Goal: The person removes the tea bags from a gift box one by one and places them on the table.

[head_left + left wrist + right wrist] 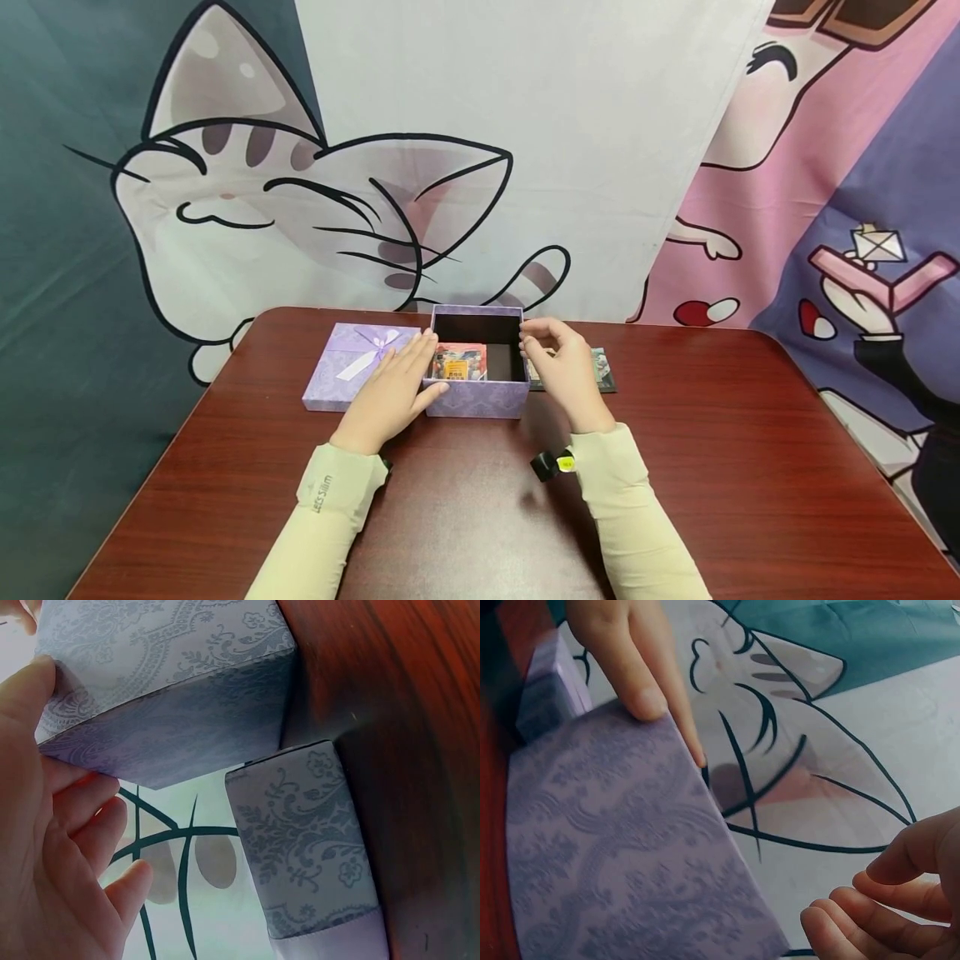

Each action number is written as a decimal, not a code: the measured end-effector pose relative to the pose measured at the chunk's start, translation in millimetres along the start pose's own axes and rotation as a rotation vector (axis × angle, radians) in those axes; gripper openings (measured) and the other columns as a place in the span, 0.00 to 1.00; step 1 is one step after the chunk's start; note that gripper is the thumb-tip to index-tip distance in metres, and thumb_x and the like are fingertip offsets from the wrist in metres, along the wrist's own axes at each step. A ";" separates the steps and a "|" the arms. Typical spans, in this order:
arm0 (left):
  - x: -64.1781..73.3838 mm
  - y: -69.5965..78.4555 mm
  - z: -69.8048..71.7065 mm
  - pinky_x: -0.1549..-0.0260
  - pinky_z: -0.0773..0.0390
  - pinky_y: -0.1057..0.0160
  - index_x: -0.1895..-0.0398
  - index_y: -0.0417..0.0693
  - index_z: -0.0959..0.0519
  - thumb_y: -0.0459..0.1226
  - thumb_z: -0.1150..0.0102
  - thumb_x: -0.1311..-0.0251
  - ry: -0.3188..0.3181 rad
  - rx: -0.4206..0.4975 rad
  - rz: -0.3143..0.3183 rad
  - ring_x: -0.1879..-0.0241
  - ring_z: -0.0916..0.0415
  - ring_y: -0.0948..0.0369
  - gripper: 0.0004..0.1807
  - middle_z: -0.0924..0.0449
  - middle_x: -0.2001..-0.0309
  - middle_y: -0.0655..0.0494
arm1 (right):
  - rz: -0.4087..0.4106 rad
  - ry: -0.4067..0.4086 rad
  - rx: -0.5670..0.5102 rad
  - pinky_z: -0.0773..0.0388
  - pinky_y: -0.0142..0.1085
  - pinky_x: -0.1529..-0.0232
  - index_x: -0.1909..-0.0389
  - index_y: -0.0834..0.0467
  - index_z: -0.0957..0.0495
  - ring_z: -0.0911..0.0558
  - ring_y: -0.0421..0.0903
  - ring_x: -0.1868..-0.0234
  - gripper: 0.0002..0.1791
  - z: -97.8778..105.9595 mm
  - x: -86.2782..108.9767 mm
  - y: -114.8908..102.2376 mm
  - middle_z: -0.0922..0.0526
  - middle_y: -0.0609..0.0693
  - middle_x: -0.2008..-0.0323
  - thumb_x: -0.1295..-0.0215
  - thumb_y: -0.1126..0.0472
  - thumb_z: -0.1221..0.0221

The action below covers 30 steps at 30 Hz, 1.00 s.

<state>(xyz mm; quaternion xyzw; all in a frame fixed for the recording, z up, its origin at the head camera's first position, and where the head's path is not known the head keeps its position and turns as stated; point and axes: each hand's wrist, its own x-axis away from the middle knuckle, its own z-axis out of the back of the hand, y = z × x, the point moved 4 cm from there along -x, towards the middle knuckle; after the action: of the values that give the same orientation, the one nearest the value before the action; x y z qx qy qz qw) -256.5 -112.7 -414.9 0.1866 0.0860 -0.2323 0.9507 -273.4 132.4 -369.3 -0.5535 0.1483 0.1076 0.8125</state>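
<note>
An open purple patterned box (477, 400) stands near the table's far edge with an orange-red picture packet (460, 362) inside, toward its left. My left hand (393, 387) rests along the box's left rim, fingers fairly straight and thumb at the front corner. The left wrist view has that thumb (28, 694) on the patterned wall. My right hand (564, 367) hovers by the right rim with fingers loosely bent. In the right wrist view, the right hand (900, 892) shows nothing between its thumb and fingers, close beside the box (622, 840).
The purple lid (330, 379) with a ribbon bow lies left of the box, partly behind my left hand. Right of the box, a dark green picture packet (603, 371) lies partly hidden by my right hand. A printed cloth (585, 108) hangs behind the brown table (750, 467).
</note>
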 end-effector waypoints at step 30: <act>1.1 0.0 2.1 0.27 0.46 0.41 0.21 0.39 0.44 0.54 0.49 0.26 0.013 0.010 -0.026 0.22 0.48 0.50 0.41 0.47 0.21 0.46 | -0.074 -0.240 0.353 0.18 0.45 0.53 0.51 0.64 0.16 0.15 0.52 0.55 0.12 -66.9 -34.3 3.6 0.13 0.57 0.56 0.32 0.68 0.43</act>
<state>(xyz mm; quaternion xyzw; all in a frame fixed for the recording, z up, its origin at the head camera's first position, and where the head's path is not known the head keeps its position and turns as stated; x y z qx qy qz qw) -255.3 -113.9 -413.3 0.1916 0.0937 -0.2439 0.9461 -314.7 71.1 -383.1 -0.3908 0.0468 0.1152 0.9120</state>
